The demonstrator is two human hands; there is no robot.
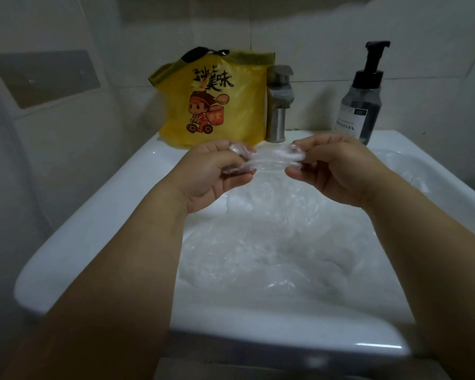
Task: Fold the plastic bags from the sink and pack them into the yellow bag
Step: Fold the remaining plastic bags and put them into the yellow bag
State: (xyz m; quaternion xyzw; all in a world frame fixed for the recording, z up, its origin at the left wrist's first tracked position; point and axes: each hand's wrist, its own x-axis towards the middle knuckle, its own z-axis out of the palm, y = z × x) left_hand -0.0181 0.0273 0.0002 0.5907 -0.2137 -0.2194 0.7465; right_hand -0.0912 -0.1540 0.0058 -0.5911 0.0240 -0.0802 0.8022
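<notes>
A clear plastic bag point(269, 159) is stretched into a narrow strip above the back of the white sink point(99, 215). My left hand point(211, 174) pinches its left end and my right hand point(332, 171) pinches its right end. Below my hands, a heap of crumpled clear plastic bags point(272, 248) fills the basin. The yellow bag point(217, 100), printed with a cartoon rider and black characters, stands upright on the sink's back ledge, left of the tap.
A steel tap point(279, 105) rises behind my hands at the back centre. A dark pump bottle point(361, 97) stands on the ledge at the back right. Tiled walls close in on the left and behind.
</notes>
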